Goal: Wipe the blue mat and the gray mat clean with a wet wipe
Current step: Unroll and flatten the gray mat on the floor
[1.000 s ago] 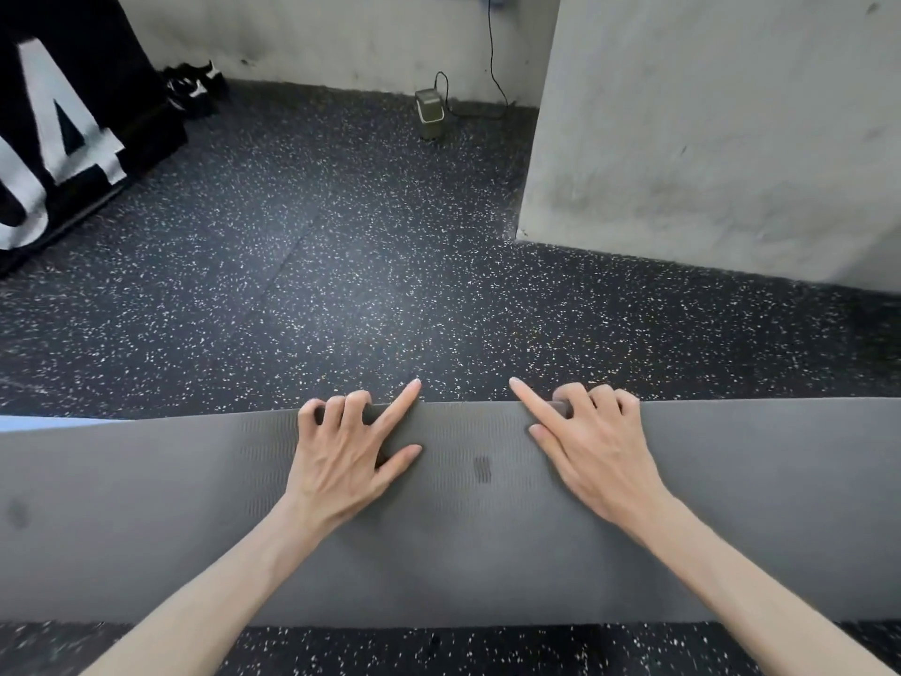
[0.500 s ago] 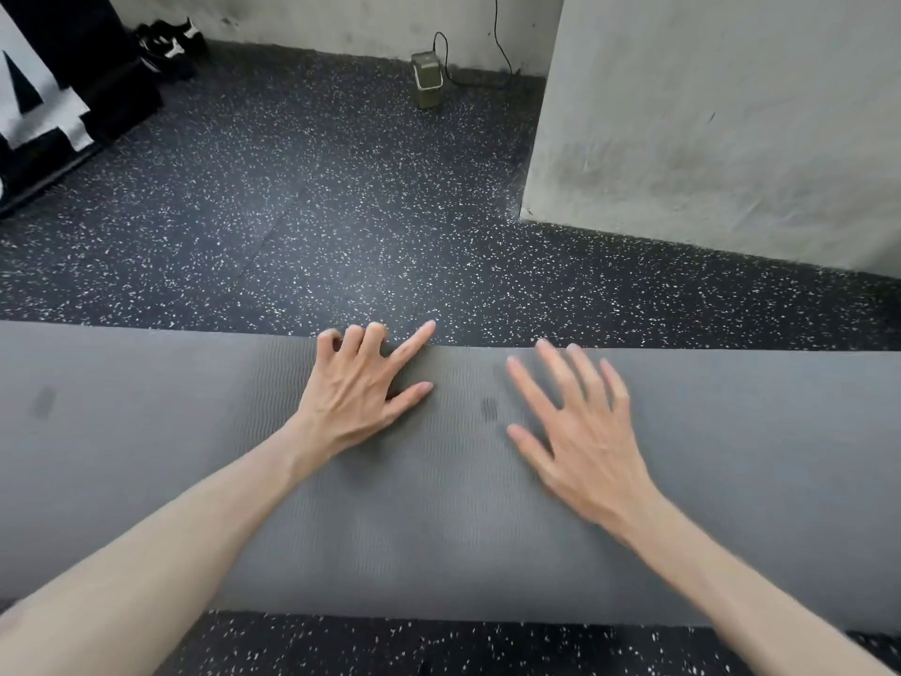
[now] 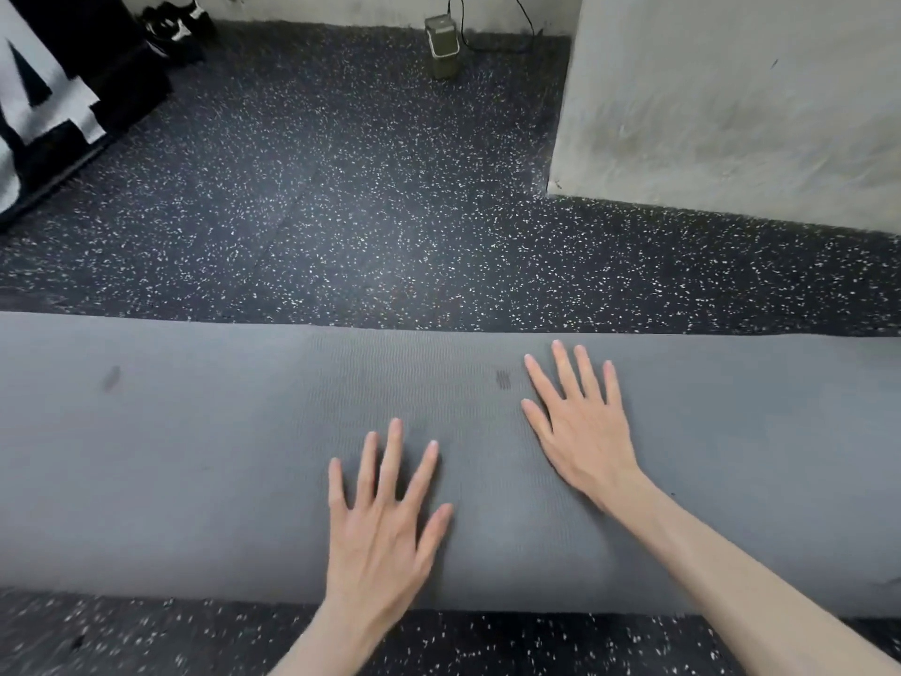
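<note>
The gray mat [image 3: 195, 456] stretches across the whole width of the head view, apparently as a thick roll on the speckled floor, with two small dark marks on it. My left hand [image 3: 385, 524] lies flat on its near half, fingers spread, holding nothing. My right hand [image 3: 580, 422] rests flat farther up the mat, fingers spread, just right of one dark mark [image 3: 503, 380]. No blue mat and no wet wipe are in view.
A pale concrete wall block [image 3: 731, 100] stands at the upper right. A small olive device [image 3: 441, 46] with a cable sits by the back wall. Black shoes [image 3: 173, 22] and a black-and-white banner [image 3: 44, 109] are at the upper left. Dark speckled floor [image 3: 365, 212] lies beyond the mat.
My fingers left the mat's far edge and both hands flattened on it. My left hand slid back toward me. More of the gray mat shows, and the pale strip at the left is gone.
</note>
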